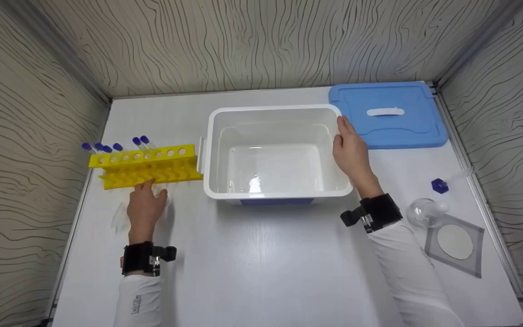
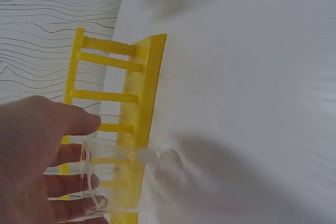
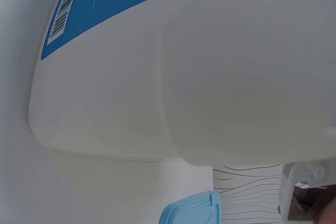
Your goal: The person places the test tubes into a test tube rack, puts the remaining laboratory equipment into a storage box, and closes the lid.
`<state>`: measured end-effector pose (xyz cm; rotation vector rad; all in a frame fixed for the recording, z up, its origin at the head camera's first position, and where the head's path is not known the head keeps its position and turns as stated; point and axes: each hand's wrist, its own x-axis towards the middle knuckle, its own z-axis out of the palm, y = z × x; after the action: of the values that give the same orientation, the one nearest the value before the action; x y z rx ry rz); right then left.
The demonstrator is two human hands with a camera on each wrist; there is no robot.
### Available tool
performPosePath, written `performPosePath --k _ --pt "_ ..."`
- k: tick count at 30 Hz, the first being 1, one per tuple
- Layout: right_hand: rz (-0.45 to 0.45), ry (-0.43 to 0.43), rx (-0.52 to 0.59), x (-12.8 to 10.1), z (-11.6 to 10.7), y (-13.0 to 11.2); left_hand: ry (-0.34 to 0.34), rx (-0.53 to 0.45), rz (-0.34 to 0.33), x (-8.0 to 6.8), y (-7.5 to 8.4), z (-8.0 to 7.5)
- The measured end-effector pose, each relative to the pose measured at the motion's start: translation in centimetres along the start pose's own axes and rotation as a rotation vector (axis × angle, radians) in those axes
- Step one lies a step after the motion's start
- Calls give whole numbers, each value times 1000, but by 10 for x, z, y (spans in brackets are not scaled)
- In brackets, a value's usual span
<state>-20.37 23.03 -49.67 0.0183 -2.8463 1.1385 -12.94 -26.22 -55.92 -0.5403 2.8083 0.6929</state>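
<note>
A white plastic storage box (image 1: 275,196) with no lid on stands mid-table. My right hand (image 1: 352,152) grips its right rim, thumb on the inner side; in the right wrist view, fingers show at the box's white handle (image 3: 287,192). My left hand (image 1: 145,206) is in front of a yellow test tube rack (image 1: 152,170), fingers spread and fingertips near its front edge. Several test tubes with purple caps (image 1: 136,141) lean in the rack. A clear glass beaker (image 2: 157,171) stands by the left hand; fingers show through its glass, the thumb apart from it.
The blue lid (image 1: 388,129) with a white handle lies back right. On the right are a purple-capped tube (image 1: 441,185), a glass flask (image 1: 425,213) and a wire gauze (image 1: 475,254) with a white centre. Another clear glass thing (image 1: 119,218) is left of the left hand.
</note>
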Motion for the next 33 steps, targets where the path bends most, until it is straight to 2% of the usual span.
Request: performPosePath --k 7,21,27,33 --pt "4 -4 -6 0 0 0 -49 9 -24 1 -2 0" --pt "-12 13 -2 0 1 0 -82 -48 -31 -4 2 -11" --pt "-13 15 -2 0 1 1 -59 -47 5 -10 10 -21" --pt "-12 11 -7 0 1 1 -19 -63 25 -17 28 -35"
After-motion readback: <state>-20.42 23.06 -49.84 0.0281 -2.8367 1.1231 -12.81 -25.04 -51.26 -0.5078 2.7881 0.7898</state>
